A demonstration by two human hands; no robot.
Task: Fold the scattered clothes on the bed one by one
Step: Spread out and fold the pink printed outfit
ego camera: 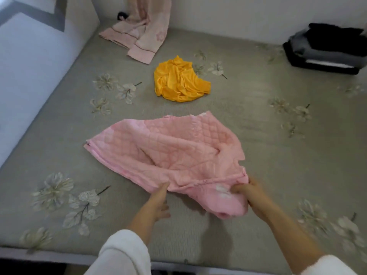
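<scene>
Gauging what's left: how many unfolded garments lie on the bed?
3: pink quilted garment nearest, yellow garment behind it, pale pink garment at the far-left corner; others may be hidden.

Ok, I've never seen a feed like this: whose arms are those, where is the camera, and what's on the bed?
There is no machine here: a person works bare-handed, and the single camera sits on their head, looking forward and down. The left hand pinches the near edge of the pink quilted garment, and the right hand grips its near right corner. Further off on the bed lie a crumpled orange garment, a pale pink garment against the far wall, and a dark folded stack at far right.
</scene>
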